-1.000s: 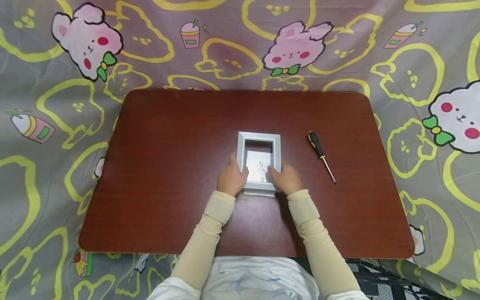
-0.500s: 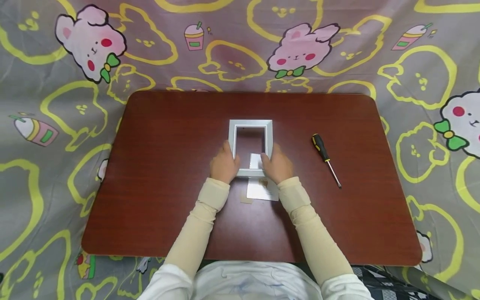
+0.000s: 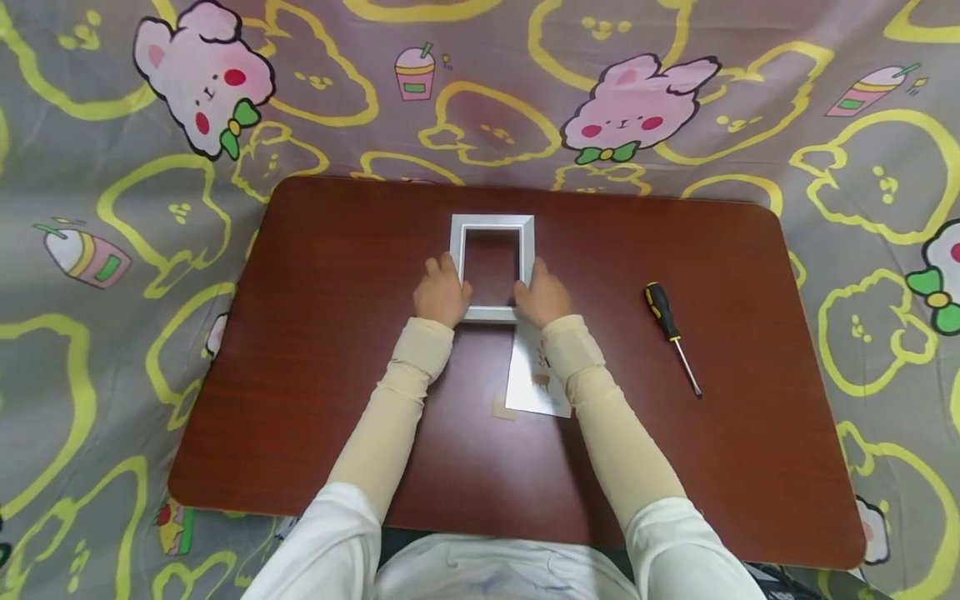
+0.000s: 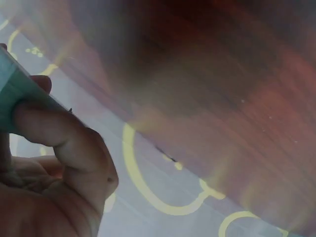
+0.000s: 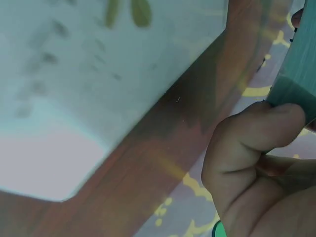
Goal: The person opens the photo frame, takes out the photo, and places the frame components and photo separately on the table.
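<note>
A silver-grey picture frame (image 3: 491, 222), its middle see-through to the table, is held by both hands in the head view. My left hand (image 3: 440, 293) grips its left side near the lower corner, thumb on the front. The right side is gripped by my right hand (image 3: 543, 297) in the same way. In the left wrist view the thumb (image 4: 74, 136) presses on the frame's edge (image 4: 27, 91). The right wrist view likewise has the thumb (image 5: 256, 131) against the frame (image 5: 298, 64). Beneath the right wrist lies a white card (image 3: 531, 385) with a faint plant print.
A screwdriver (image 3: 672, 335) with a black and yellow handle lies to the right on the dark red table (image 3: 337, 350). A small tan piece (image 3: 503, 407) lies beside the card. Behind the table hangs a patterned cloth (image 3: 495, 50).
Both hands have carried the frame away from the body, toward the table's far side. The white card, earlier seen through the frame's opening, now lies uncovered behind it, nearer the body.
</note>
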The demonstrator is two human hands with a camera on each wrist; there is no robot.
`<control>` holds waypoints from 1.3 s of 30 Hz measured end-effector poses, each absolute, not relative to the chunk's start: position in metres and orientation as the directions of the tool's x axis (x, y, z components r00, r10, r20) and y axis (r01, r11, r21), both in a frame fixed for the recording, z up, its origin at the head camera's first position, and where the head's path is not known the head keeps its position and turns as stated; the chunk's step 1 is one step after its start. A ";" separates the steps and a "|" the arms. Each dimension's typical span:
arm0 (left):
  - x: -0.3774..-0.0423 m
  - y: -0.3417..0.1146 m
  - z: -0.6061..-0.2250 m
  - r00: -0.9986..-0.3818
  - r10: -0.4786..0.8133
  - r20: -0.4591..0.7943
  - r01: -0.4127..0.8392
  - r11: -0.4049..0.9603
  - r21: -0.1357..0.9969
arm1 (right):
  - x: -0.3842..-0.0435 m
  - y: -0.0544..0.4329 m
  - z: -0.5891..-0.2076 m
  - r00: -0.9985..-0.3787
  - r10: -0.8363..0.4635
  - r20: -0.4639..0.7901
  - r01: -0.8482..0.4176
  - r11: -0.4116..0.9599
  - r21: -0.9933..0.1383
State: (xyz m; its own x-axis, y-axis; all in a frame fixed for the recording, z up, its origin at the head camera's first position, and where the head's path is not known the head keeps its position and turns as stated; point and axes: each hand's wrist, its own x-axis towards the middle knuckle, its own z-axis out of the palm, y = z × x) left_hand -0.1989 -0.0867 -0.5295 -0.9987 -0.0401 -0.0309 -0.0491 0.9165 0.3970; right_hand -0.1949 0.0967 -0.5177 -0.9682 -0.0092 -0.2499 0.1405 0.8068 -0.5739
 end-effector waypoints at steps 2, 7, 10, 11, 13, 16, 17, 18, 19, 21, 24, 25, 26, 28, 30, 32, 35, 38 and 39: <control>-0.209 -0.088 -0.531 -0.998 -0.031 -0.049 -0.048 0.918 0.393 | -0.204 0.096 -0.517 -0.964 -0.013 -0.265 0.145 0.809 -0.569; -0.232 -0.095 -0.536 -0.997 -0.024 -0.074 -0.049 0.930 0.365 | -0.228 0.089 -0.515 -0.954 -0.022 -0.299 0.154 0.819 -0.552; -0.243 -0.100 -0.538 -0.996 -0.027 -0.087 -0.057 0.930 0.363 | -0.239 0.083 -0.516 -0.947 -0.015 -0.321 0.170 0.825 -0.539; -0.246 -0.101 -0.539 -0.995 -0.028 -0.097 -0.061 0.930 0.362 | -0.242 0.081 -0.516 -0.946 -0.014 -0.325 0.171 0.829 -0.532; -0.251 -0.103 -0.541 -0.993 -0.031 -0.114 -0.071 0.930 0.361 | -0.247 0.078 -0.518 -0.941 -0.007 -0.338 0.178 0.840 -0.513; -0.257 -0.106 -0.545 -0.991 -0.036 -0.128 -0.080 0.931 0.356 | -0.252 0.073 -0.523 -0.938 -0.004 -0.347 0.177 0.855 -0.488; -0.258 -0.107 -0.547 -0.991 -0.038 -0.130 -0.082 0.931 0.355 | -0.254 0.071 -0.524 -0.938 -0.003 -0.347 0.177 0.856 -0.486; -0.260 -0.107 -0.549 -0.991 -0.040 -0.131 -0.085 0.932 0.354 | -0.255 0.070 -0.524 -0.937 -0.002 -0.349 0.178 0.857 -0.484; -0.261 -0.108 -0.550 -0.990 -0.040 -0.134 -0.086 0.932 0.353 | -0.256 0.069 -0.526 -0.937 -0.001 -0.349 0.178 0.858 -0.482; -0.263 -0.108 -0.552 -0.989 -0.042 -0.140 -0.090 0.931 0.354 | -0.257 0.068 -0.527 -0.937 0.000 -0.348 0.181 0.854 -0.488; -0.266 -0.109 -0.553 -0.987 -0.045 -0.152 -0.099 0.925 0.368 | -0.259 0.067 -0.528 -0.936 0.001 -0.351 0.184 0.853 -0.489; -0.266 -0.110 -0.552 -0.987 -0.047 -0.153 -0.102 0.922 0.374 | -0.260 0.066 -0.528 -0.935 0.001 -0.354 0.186 0.852 -0.489; -0.267 -0.110 -0.552 -0.987 -0.049 -0.154 -0.105 0.919 0.379 | -0.261 0.066 -0.528 -0.935 0.001 -0.356 0.187 0.853 -0.488; -0.268 -0.111 -0.551 -0.987 -0.051 -0.154 -0.109 0.915 0.389 | -0.263 0.066 -0.529 -0.933 0.004 -0.359 0.190 0.854 -0.485; -0.267 -0.112 -0.550 -0.986 -0.052 -0.157 -0.111 0.910 0.399 | -0.263 0.065 -0.529 -0.932 0.007 -0.363 0.193 0.855 -0.481; -0.266 -0.112 -0.550 -0.986 -0.051 -0.158 -0.112 0.907 0.407 | -0.262 0.065 -0.529 -0.933 0.011 -0.360 0.195 0.856 -0.478; -0.265 -0.112 -0.548 -0.985 -0.052 -0.165 -0.117 0.901 0.418 | -0.260 0.064 -0.529 -0.933 0.021 -0.360 0.204 0.853 -0.479; -0.265 -0.113 -0.549 -0.983 -0.052 -0.174 -0.123 0.896 0.427 | -0.260 0.064 -0.531 -0.928 0.025 -0.373 0.214 0.853 -0.476; -0.264 -0.113 -0.550 -0.983 -0.051 -0.178 -0.125 0.894 0.430 | -0.260 0.064 -0.532 -0.927 0.024 -0.375 0.214 0.853 -0.476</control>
State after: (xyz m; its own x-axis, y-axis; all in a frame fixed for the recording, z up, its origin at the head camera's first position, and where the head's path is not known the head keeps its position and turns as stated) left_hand -0.2644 -0.1134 -0.5500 -0.9826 -0.0515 -0.1784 -0.1250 0.8940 0.4303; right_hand -0.2598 0.0638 -0.5325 -0.9269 0.0239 -0.3746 0.2144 0.8530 -0.4759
